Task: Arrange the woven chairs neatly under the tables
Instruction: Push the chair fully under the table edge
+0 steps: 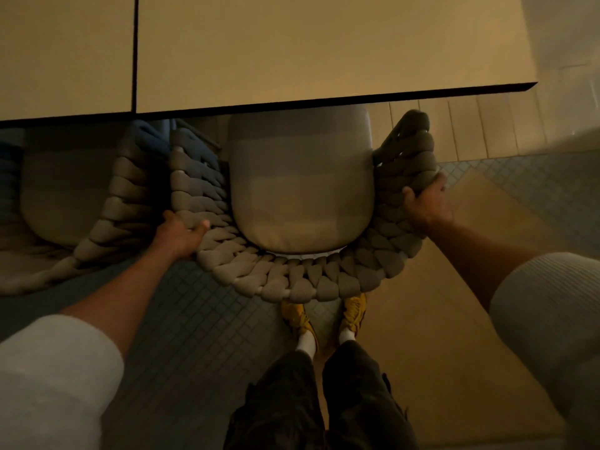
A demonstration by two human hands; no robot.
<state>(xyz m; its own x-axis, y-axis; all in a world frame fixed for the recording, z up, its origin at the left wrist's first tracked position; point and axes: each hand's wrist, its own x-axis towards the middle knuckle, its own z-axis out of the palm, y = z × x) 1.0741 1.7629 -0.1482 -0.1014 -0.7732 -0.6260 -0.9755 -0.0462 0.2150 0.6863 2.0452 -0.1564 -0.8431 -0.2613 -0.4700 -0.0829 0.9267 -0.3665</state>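
The woven chair [298, 280] stands at 12 o'clock from the person, its curved back nearest them and the front of its seat already under the desk [324, 43] edge. The left hand [180, 233] grips the braided rim at 8 o'clock of the seat and the right hand [425, 203] at 3 o'clock. Both are about equally near, so the push likely runs straight toward 12 o'clock.

Pale ribbed sleeves [545, 306] — dark trousers [285, 404], white socks [306, 342], yellow shoes [354, 311].
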